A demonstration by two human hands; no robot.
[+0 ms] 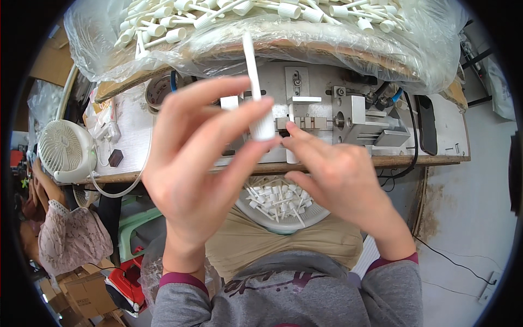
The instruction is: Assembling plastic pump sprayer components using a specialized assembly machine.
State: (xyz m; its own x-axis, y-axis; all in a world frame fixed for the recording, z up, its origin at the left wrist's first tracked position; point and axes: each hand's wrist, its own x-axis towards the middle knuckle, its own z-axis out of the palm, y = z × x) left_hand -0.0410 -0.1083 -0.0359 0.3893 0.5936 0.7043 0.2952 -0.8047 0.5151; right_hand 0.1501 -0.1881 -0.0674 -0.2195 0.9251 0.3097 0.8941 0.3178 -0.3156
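Observation:
My left hand (190,158) is raised over the bench's front edge, closed in a pinch. Between its thumb and fingertips stands a white applicator cap (263,128) with ribbed sides, its long thin stick pointing up. My right hand (343,174) reaches to a small metal jig (313,123), with the index fingertip at a narrow white piece (291,111) in it. The thumb is held apart from the other fingers, and I see nothing gripped there. Whether the fingertip presses on the piece or only hovers cannot be told. My left hand hides part of the bench.
A plastic-lined tray heaped with white applicator caps (312,14) spans the bench's back. A bowl (297,226) of similar pieces rests at my lap. Right of the jig sit a metal cylinder block (357,117) and a phone (426,125); a fan (66,150) stands left. Another person's sleeve (73,234) shows.

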